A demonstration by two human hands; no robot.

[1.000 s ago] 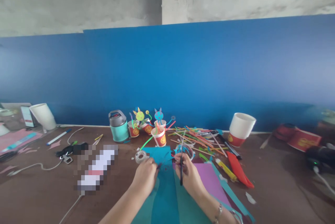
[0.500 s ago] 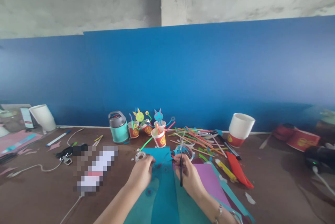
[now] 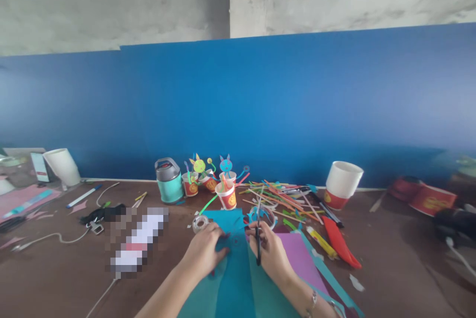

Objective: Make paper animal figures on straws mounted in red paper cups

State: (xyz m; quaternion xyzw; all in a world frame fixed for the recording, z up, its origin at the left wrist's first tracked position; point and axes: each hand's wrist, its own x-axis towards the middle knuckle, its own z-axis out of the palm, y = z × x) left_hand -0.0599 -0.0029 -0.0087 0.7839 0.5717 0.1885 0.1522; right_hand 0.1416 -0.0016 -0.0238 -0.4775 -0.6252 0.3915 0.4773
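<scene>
My right hand (image 3: 274,254) grips a pair of scissors (image 3: 258,243) with dark handles, the blades pointing away from me. It hovers at the right side of a blue paper sheet (image 3: 235,288). Over the left part of that sheet, my left hand (image 3: 204,251) reaches down with thumb and fingers apart. Its fingertips are at the small drawn paper pieces there, which it partly covers. A roll of clear tape (image 3: 200,223) lies just beyond the left hand. Purple paper (image 3: 297,253) lies beside the right hand.
Paper cups (image 3: 226,196) with straw arms and paper animal faces stand behind the sheet, next to a teal flask (image 3: 170,184). Loose coloured straws (image 3: 286,199) are heaped to their right. A white cup stack (image 3: 342,179), red pouch (image 3: 340,243) and yellow tube (image 3: 322,242) lie rightward.
My left hand has come down and slightly inward over the sheet, its thumb spreading out and covering some of the small drawn pieces. My right hand keeps the scissors almost in place.
</scene>
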